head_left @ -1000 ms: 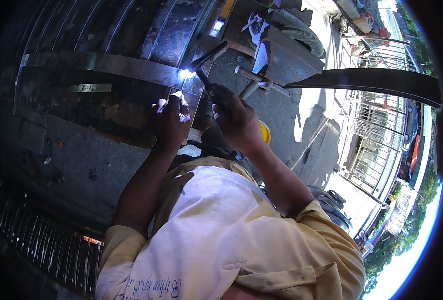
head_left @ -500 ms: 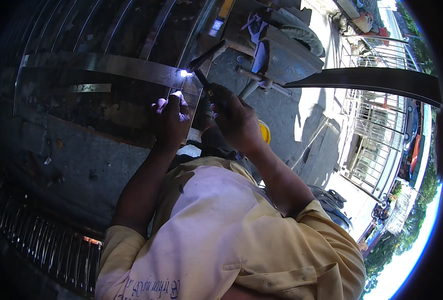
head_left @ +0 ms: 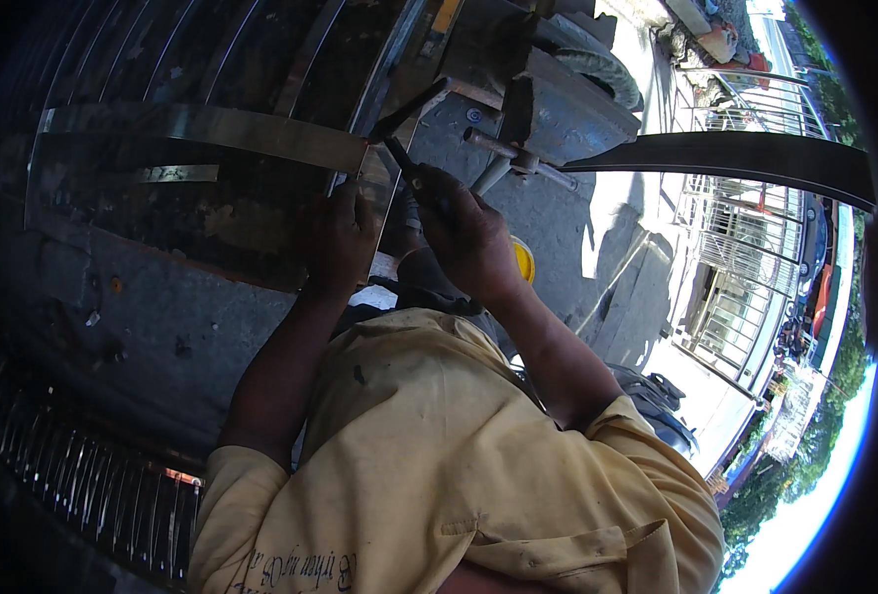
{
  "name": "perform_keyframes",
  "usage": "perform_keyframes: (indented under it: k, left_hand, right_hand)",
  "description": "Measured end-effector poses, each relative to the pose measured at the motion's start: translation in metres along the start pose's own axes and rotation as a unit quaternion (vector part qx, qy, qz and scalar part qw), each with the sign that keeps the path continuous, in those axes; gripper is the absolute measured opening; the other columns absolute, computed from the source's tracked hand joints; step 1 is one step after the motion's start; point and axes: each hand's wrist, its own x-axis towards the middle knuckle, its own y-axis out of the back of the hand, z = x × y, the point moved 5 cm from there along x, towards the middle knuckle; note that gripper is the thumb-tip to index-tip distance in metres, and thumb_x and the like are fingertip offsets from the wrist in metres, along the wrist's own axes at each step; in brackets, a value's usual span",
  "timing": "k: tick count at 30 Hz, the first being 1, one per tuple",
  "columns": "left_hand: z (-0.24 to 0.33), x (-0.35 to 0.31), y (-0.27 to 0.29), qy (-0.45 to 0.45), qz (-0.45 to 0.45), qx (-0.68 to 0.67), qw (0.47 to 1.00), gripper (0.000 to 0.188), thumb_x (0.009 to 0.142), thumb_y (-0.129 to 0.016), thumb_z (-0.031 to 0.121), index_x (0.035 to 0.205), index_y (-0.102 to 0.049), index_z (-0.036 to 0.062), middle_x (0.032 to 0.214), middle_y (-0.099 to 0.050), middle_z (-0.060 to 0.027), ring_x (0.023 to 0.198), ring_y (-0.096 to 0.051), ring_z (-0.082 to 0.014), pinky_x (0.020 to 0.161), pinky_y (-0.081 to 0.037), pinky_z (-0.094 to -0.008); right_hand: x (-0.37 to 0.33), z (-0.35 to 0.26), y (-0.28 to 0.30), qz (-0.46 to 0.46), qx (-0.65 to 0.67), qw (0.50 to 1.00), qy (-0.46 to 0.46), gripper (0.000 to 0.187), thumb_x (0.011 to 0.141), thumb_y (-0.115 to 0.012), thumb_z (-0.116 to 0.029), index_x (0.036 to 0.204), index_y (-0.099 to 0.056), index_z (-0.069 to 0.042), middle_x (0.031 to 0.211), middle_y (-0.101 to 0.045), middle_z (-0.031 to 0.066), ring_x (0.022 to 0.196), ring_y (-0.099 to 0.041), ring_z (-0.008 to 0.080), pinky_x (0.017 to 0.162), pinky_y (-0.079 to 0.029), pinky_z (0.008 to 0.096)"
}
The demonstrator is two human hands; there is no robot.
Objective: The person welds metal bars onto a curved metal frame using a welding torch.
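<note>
In my right hand [head_left: 459, 223] is a slim black welding torch [head_left: 399, 156], my fingers wrapped round its handle. Its front end is close to the end of a flat metal strip [head_left: 260, 136], and no arc glows there. My left hand [head_left: 345, 233] rests just below that strip end with its fingers curled together; whatever they pinch is hidden in shadow. The strip lies across several parallel metal bars [head_left: 305, 59] on a dark, stained worktop [head_left: 260, 228]. A black slanting bar [head_left: 414, 109] meets the torch's front; I cannot tell whether it belongs to it.
A heavy grey metal piece with a T-shaped handle [head_left: 518, 158] stands beyond my right hand. A yellow round container [head_left: 525, 260] is beside my right wrist. A slatted metal grille [head_left: 92, 485] is at the lower left. White railings [head_left: 746, 267] stand farther right.
The bright arc at the strip's end has gone out, and the light on my shirt and left hand has faded. Both hands stay nearly in place.
</note>
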Motion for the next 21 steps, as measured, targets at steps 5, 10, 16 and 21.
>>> perform_keyframes:
  k: [5,10,16,21]
  left_hand:
    - [0.002,-0.004,-0.004,0.011,0.001,0.057,0.998,0.007,0.092,-0.068,0.015,0.096,-0.069,0.0094,0.076,-0.065,-0.0145,0.07,-0.064,-0.038,0.064,-0.049,-0.051]
    - [-0.005,-0.005,-0.005,0.003,0.001,0.018,1.0,0.006,0.093,-0.068,0.016,0.096,-0.068,0.0104,0.078,-0.067,-0.0138,0.074,-0.067,-0.037,0.068,-0.05,-0.0495]
    - [0.0,-0.002,-0.002,-0.007,0.008,0.035,0.999,0.007,0.092,-0.068,0.014,0.097,-0.068,0.0094,0.077,-0.067,-0.0138,0.074,-0.067,-0.0356,0.068,-0.051,-0.0483]
    - [-0.002,-0.002,-0.002,-0.004,0.005,0.029,1.0,0.007,0.092,-0.068,0.014,0.097,-0.069,0.0094,0.077,-0.067,-0.0138,0.073,-0.067,-0.0351,0.068,-0.051,-0.0481]
  right_hand:
    - [-0.001,0.002,-0.001,0.003,0.03,1.0,0.003,0.042,0.098,-0.065,-0.007,0.138,-0.056,-0.008,0.121,-0.072,0.0176,0.111,-0.072,0.0316,0.087,-0.058,0.0371]
    - [0.0,-0.004,0.001,-0.002,0.011,1.0,-0.013,0.041,0.098,-0.065,-0.007,0.137,-0.056,-0.008,0.119,-0.072,0.0191,0.109,-0.073,0.0319,0.086,-0.058,0.0377]
    - [-0.001,-0.001,0.0,0.009,0.012,1.0,0.007,0.039,0.097,-0.066,-0.008,0.135,-0.057,-0.008,0.117,-0.073,0.0194,0.107,-0.073,0.0325,0.084,-0.058,0.0383]
    - [0.001,-0.009,0.002,0.01,0.027,1.0,-0.013,0.039,0.097,-0.065,-0.008,0.135,-0.057,-0.008,0.116,-0.071,0.0213,0.106,-0.071,0.0381,0.083,-0.058,0.0426]
